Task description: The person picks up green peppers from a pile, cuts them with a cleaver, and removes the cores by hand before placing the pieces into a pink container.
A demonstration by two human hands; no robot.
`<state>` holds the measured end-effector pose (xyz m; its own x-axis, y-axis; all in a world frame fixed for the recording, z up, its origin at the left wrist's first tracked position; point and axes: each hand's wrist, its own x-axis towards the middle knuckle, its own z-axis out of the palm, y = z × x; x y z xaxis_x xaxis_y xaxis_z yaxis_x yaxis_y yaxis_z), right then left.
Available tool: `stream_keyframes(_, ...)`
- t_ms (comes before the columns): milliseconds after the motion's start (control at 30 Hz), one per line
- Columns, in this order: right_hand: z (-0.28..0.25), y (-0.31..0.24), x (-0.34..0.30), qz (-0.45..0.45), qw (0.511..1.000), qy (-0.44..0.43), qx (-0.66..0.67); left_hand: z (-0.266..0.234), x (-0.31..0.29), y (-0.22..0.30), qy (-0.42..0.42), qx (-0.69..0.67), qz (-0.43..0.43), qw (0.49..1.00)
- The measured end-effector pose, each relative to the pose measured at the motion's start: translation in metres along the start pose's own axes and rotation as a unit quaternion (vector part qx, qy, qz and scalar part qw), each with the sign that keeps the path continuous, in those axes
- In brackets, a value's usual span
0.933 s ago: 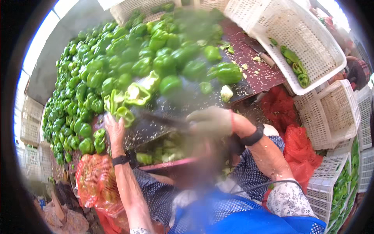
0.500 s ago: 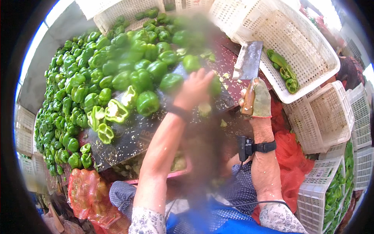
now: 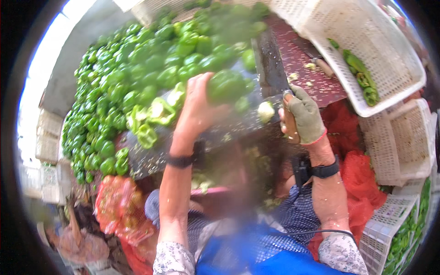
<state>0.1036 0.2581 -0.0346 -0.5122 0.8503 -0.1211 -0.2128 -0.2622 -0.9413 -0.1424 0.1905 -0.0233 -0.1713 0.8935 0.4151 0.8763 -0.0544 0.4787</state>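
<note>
Well, cut peppers [image 3: 160,111] lay close on the left, a white crate [image 3: 394,55] right — I saw the left hand [image 3: 195,107] clasping a green pepper [image 3: 228,86], left of the cleaver [image 3: 270,68] the right hand [image 3: 306,117] gripped.

We see a whole green bell pepper [image 3: 228,87], glossy, rounded and slightly blurred, gripped from its left side by our left hand [image 3: 198,107] above the dark board. In our gloved right hand [image 3: 306,117] we hold a cleaver [image 3: 269,64] by its brown handle; its broad, dark blade, flecked with pale bits, points away from us, leaning left, just beside the pepper and apart from it.
</note>
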Motion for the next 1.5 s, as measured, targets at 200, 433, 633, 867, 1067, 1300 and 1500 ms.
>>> stream_keyframes(200, 0.059, 0.045, -0.030, -0.062, 0.952, -0.229, -0.192, -0.061, -0.148, -0.085, 0.022, 0.200, -0.066, 0.977)
stream_keyframes(433, 0.106, 0.078, -0.045, -0.155, 0.820, -0.262, -0.485, -0.058, -0.190, -0.104, 0.039, 0.109, -0.155, 0.981)
stream_keyframes(633, 0.132, 0.084, -0.054, -0.223, 0.755, -0.267, -0.556, -0.053, -0.204, -0.125, 0.070, -0.135, -0.226, 0.962)
stream_keyframes(867, 0.157, 0.093, -0.078, -0.286, 0.646, -0.248, -0.664, -0.048, -0.196, -0.114, 0.072, -0.084, -0.194, 0.975)
stream_keyframes(1067, 0.177, 0.098, -0.083, -0.267, 0.637, -0.238, -0.682, -0.047, -0.202, -0.098, 0.075, -0.007, -0.275, 0.959)
stream_keyframes(1300, 0.211, 0.113, -0.026, -0.178, 0.617, -0.240, -0.728, -0.048, -0.188, -0.078, 0.033, 0.107, -0.281, 0.953)
stream_keyframes(1500, 0.184, 0.081, -0.007, -0.134, 0.630, -0.345, -0.683, -0.043, -0.215, -0.109, 0.120, -0.009, -0.192, 0.974)
